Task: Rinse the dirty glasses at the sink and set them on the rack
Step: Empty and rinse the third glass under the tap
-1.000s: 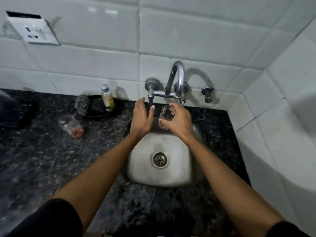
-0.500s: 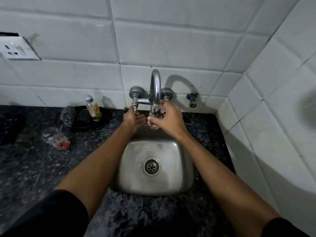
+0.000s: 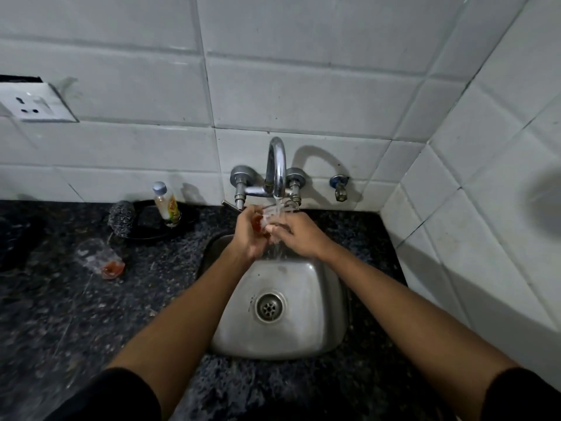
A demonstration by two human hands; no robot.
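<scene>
A clear glass [image 3: 267, 216] with red residue is held under the running tap [image 3: 277, 168], over the back of the steel sink [image 3: 315, 329]. My right hand [image 3: 299, 235] grips it from the right, and my left hand [image 3: 249, 235] wraps it from the left. Water streams over the glass and falls between my hands into the basin. A second dirty glass [image 3: 101, 258] with a red residue at its bottom lies on its side on the dark counter to the left. No rack is in view.
A small bottle [image 3: 166, 205] and a steel scrubber [image 3: 122, 218] sit on a dark dish by the wall, left of the tap. A wall socket [image 3: 33, 101] is at the upper left. A tiled side wall closes in on the right.
My left hand left the tap handle and closed onto the glass. Water now runs from the spout over the glass. The view shifted slightly.
</scene>
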